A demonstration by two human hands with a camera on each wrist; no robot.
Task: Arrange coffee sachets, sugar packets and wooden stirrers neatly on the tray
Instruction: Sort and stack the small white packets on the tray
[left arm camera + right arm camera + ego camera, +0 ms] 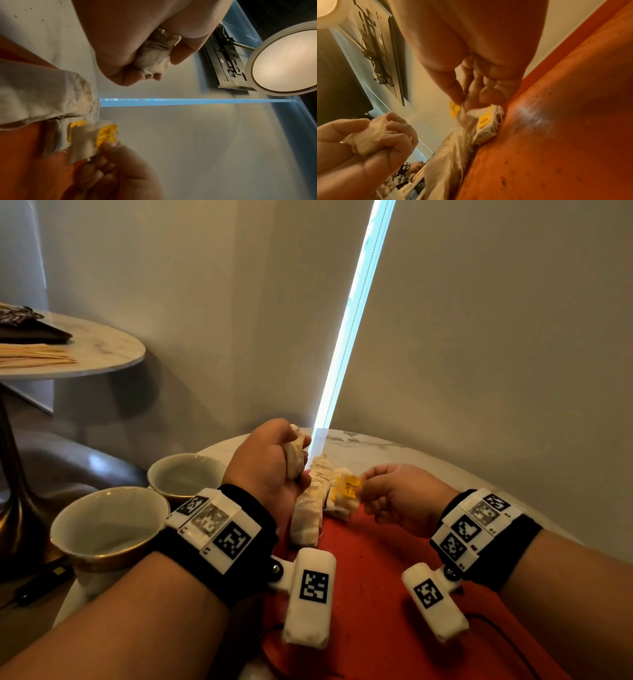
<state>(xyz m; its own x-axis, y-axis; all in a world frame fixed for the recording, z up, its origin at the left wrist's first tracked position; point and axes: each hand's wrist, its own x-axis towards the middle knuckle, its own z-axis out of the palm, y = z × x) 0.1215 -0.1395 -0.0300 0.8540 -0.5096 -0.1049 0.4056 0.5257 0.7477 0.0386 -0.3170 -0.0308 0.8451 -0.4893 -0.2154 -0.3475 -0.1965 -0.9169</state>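
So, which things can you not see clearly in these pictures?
- Bundle in the left hand: fingers cover it in every view, so its kind and count are unclear.
- Yellow-tagged sachet pinched by the right hand: blurred, print unreadable in the left wrist view.
- Wooden stirrers: cut by the head view's left edge.
- Red tray: edges hidden by both arms.

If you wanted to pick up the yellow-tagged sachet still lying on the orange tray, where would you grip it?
I'd pinch the yellow-tagged sachet by its raised edge near the tag, coming from above on the open side of the orange tray; its other side butts against the cloth sachets, and the right hand already hovers there.
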